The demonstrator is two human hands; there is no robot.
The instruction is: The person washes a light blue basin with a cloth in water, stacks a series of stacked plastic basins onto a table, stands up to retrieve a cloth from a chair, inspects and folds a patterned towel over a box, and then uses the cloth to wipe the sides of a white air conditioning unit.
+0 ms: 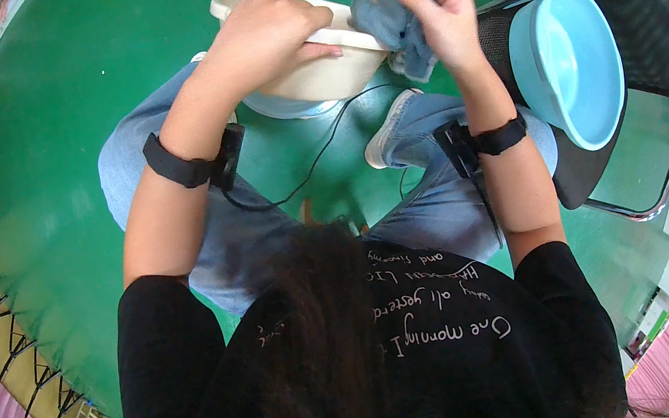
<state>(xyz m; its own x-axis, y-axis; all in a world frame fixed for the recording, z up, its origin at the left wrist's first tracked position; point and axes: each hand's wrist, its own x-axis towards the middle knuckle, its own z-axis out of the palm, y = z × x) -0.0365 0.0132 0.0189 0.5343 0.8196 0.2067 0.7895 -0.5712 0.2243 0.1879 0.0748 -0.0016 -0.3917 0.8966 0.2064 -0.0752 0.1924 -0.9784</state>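
Left hand (pixel 263 32) grips a cream basin (pixel 331 74) by its rim: fingers curled over the edge, thumb against the outer wall. Basin is tilted, held over the green floor (pixel 148 28) in front of the knees. Right hand (pixel 448 16) pinches a bunched grey-blue cloth (pixel 385 4) between thumb and fingers; cloth hangs at the basin's right end, contact there uncertain. Beneath the cream basin, a light-blue object (pixel 288 108), mostly hidden. To the right, a light-blue basin (pixel 579 69) sits tipped-looking on a black chair (pixel 574 171).
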